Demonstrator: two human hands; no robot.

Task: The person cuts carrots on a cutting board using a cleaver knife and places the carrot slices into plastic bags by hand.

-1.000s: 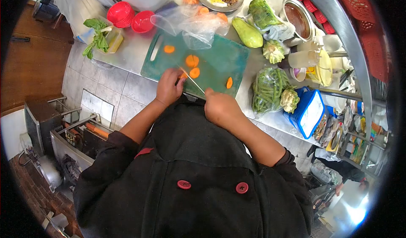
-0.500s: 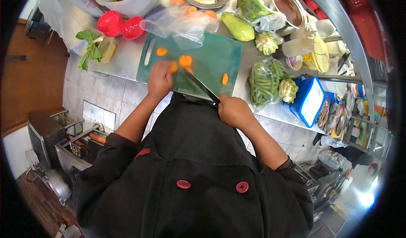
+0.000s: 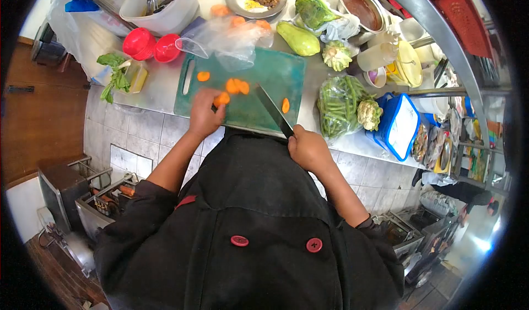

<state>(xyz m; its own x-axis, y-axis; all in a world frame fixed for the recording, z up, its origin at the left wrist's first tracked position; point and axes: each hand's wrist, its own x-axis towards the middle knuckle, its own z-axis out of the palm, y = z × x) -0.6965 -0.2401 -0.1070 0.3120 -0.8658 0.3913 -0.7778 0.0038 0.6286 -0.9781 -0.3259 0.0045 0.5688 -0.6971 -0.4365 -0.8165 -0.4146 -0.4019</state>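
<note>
A dark double-breasted jacket [image 3: 248, 200] with two red buttons fills the lower middle of the frame, both of the wearer's forearms reaching up from it. Across the top runs a metal counter [image 3: 160, 81], and in its middle lies a green cutting board [image 3: 275, 73]. At upper left, a white tub [image 3: 179, 12] holds utensils; at right, beside the board, are a clear bag of green beans [image 3: 337, 103] and a blue-rimmed box [image 3: 401, 127]. A crumpled clear bag [image 3: 220, 45] overlaps the board's top edge, with orange pieces at its upper side, too hazy to tell whether inside it. The right hand [image 3: 308, 149], right of center, is closed around the handle of a knife [image 3: 275, 110], its blade angled up-left over the board, apart from the food. The left hand [image 3: 206, 111], slightly blurred, grips a carrot piece [image 3: 221, 99] at the board's lower left. Several carrot slices [image 3: 232, 86] are already cut: a small cluster mid-board, one toward upper left, one at right. The held piece seems the part left to cut; its remaining length is hard to judge.
</note>
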